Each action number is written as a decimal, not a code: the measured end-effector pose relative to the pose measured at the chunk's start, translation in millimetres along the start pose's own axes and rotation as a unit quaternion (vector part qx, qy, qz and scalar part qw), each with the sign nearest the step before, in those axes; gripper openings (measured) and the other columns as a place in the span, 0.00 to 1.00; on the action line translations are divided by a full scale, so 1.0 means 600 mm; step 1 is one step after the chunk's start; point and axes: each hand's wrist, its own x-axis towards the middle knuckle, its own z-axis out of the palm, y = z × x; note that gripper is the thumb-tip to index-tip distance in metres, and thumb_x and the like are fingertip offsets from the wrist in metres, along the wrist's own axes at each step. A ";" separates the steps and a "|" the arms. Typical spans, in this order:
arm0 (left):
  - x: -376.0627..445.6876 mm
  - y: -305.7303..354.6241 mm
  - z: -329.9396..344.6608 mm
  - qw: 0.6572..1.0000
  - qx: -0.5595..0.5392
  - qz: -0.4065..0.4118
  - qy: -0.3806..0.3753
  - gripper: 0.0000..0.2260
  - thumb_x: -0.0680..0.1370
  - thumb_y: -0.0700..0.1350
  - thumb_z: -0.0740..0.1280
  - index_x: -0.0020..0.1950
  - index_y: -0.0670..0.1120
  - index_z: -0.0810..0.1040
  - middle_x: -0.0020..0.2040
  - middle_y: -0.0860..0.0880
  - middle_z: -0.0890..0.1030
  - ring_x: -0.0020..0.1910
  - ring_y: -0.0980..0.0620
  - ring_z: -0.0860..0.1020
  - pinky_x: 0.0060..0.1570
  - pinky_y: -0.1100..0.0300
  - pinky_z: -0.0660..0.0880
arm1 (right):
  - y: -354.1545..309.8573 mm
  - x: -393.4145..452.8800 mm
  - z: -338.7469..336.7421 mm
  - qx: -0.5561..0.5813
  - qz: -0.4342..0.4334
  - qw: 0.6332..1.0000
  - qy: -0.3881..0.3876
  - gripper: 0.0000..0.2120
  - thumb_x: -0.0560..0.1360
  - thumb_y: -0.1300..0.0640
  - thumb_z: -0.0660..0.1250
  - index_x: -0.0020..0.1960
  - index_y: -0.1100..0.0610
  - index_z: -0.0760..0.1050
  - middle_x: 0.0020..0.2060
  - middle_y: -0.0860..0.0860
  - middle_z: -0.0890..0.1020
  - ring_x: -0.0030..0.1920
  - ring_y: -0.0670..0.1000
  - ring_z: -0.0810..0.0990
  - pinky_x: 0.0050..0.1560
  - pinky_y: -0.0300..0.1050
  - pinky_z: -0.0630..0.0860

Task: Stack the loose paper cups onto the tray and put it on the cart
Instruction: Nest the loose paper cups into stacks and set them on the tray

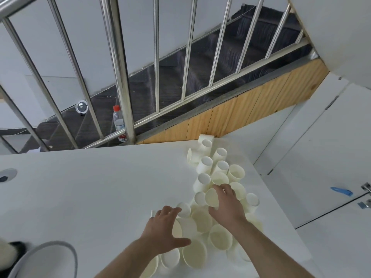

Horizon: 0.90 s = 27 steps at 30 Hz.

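Paper cups (pixel 218 177) are lying in a loose heap along the right side of the white table (pixel 90 187), most tipped on their sides, some with open mouths facing up. Over the near part of that heap the person's two hands are working. Their right hand (pixel 226 205) is curling its fingers round one cup (pixel 211 197) at its rim, gripping it just above the pile. Their left hand (pixel 164 227) is spreading flat, fingers relaxed and splayed, lying over the cups at the heap's near left edge without closing on any of them. Both bare forearms are reaching in from the bottom edge.

Beyond the table's far edge a steel railing (pixel 120 77) is standing, and behind its bars a plastic water bottle (pixel 118 122) with a red cap is sitting on dark stairs (pixel 200 67). A small round white device (pixel 81 106) is resting further left on those stairs. At the near left corner a curved grey rim (pixel 60 245) is showing.
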 end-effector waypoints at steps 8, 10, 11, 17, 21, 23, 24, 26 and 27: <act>-0.010 0.002 0.019 1.000 0.017 -0.011 -0.010 0.37 0.68 0.57 0.69 0.74 0.56 0.57 0.67 0.54 0.67 0.65 0.52 0.69 0.59 0.58 0.68 | -0.012 -0.015 -0.006 0.018 -0.018 0.999 0.027 0.31 0.73 0.51 0.66 0.74 0.48 0.60 0.69 0.48 0.62 0.69 0.51 0.64 0.52 0.44 0.76; -0.011 0.003 0.017 1.000 0.004 -0.011 0.003 0.35 0.68 0.55 0.68 0.73 0.56 0.58 0.66 0.55 0.67 0.64 0.52 0.70 0.57 0.59 0.68 | -0.015 -0.019 -0.007 0.022 -0.022 0.999 0.030 0.31 0.73 0.51 0.66 0.74 0.48 0.59 0.69 0.48 0.62 0.69 0.50 0.64 0.50 0.44 0.76; -0.012 0.005 0.016 1.000 -0.006 -0.011 0.013 0.35 0.68 0.55 0.67 0.72 0.56 0.58 0.65 0.55 0.68 0.64 0.52 0.70 0.57 0.59 0.69 | -0.017 -0.020 -0.008 0.023 -0.025 0.999 0.033 0.32 0.73 0.51 0.66 0.74 0.48 0.59 0.69 0.48 0.62 0.69 0.50 0.64 0.50 0.44 0.76; -0.006 0.013 -0.013 0.993 -0.062 0.016 0.099 0.32 0.71 0.58 0.65 0.72 0.55 0.58 0.66 0.56 0.67 0.64 0.52 0.68 0.59 0.60 0.71 | -0.033 -0.022 -0.016 0.038 -0.039 0.998 0.036 0.36 0.71 0.52 0.67 0.75 0.45 0.56 0.65 0.48 0.60 0.67 0.50 0.64 0.47 0.43 0.77; 0.006 0.014 -0.036 0.986 -0.085 0.045 0.134 0.31 0.74 0.56 0.65 0.75 0.52 0.59 0.69 0.55 0.64 0.67 0.53 0.65 0.60 0.62 0.70 | -0.044 -0.021 -0.020 0.047 -0.039 0.997 0.039 0.36 0.70 0.53 0.67 0.75 0.44 0.58 0.65 0.49 0.58 0.68 0.51 0.64 0.49 0.42 0.78; 0.014 0.014 -0.045 0.983 -0.093 0.052 0.151 0.30 0.74 0.55 0.66 0.74 0.51 0.61 0.68 0.55 0.64 0.67 0.53 0.66 0.60 0.63 0.70 | -0.048 -0.023 -0.022 0.047 -0.035 0.997 0.040 0.34 0.70 0.54 0.67 0.74 0.44 0.59 0.66 0.49 0.57 0.68 0.51 0.64 0.49 0.42 0.78; 0.018 0.015 -0.049 0.982 -0.097 0.056 0.155 0.30 0.74 0.54 0.66 0.74 0.51 0.61 0.68 0.55 0.64 0.67 0.53 0.66 0.60 0.63 0.70 | -0.050 -0.024 -0.023 0.050 -0.030 0.997 0.041 0.34 0.70 0.54 0.67 0.73 0.44 0.59 0.66 0.49 0.57 0.68 0.51 0.65 0.48 0.42 0.78; 0.028 0.015 -0.055 0.981 -0.100 0.060 0.157 0.31 0.73 0.52 0.67 0.74 0.52 0.61 0.68 0.55 0.65 0.66 0.53 0.66 0.60 0.63 0.70 | -0.054 -0.026 -0.024 0.051 -0.023 0.998 0.042 0.33 0.70 0.54 0.68 0.73 0.45 0.60 0.66 0.49 0.57 0.67 0.51 0.65 0.47 0.42 0.78; 0.033 0.014 -0.056 0.981 -0.101 0.062 0.156 0.31 0.73 0.51 0.67 0.74 0.53 0.61 0.68 0.55 0.65 0.66 0.53 0.66 0.60 0.63 0.70 | -0.056 -0.028 -0.024 0.050 -0.018 0.998 0.043 0.33 0.70 0.54 0.68 0.72 0.45 0.60 0.66 0.49 0.58 0.67 0.51 0.65 0.48 0.42 0.78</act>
